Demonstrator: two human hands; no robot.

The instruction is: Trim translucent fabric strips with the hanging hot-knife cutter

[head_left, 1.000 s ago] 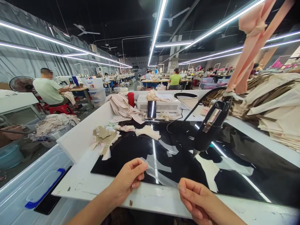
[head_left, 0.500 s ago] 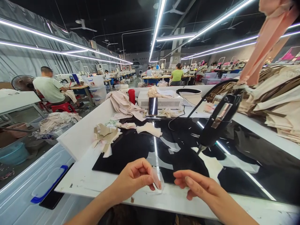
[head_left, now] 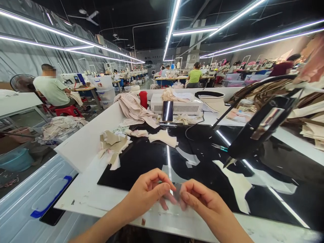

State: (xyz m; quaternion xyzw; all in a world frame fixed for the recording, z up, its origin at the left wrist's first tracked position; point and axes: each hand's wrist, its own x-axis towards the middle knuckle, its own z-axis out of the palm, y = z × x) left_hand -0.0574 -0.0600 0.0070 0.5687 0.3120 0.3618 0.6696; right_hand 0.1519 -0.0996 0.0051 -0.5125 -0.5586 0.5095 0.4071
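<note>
A small piece of thin, see-through film (head_left: pixel 178 189) is stretched between my hands over the front edge of the black board (head_left: pixel 141 162). My left hand (head_left: pixel 152 190) pinches its left side between thumb and fingers. On the other side my right hand (head_left: pixel 199 197) has its thumb and fingertips closed on the film, slightly blurred. Beyond my hands, clear film strips (head_left: pixel 188 157) lie on the board. A cream fabric piece (head_left: pixel 238 189) lies to the right, under the metal tip of a black hand-held tool (head_left: pixel 260 126) that hangs from a pink cloth strip (head_left: pixel 312 60).
Small thread snips (head_left: pixel 220 147) lie left of the tool. Cream fabric pieces (head_left: pixel 163 137) and a beige bundle (head_left: pixel 115 145) sit at the board's back left. Behind stand a phone (head_left: pixel 167 111), a white vented box (head_left: pixel 186 107) and a red cylinder (head_left: pixel 143 99). A co-worker (head_left: pixel 52 87) sits far left.
My right hand has moved left to meet the left hand, and its fingers have closed on the film. The view has shifted slightly left, bringing the snips into clearer sight.
</note>
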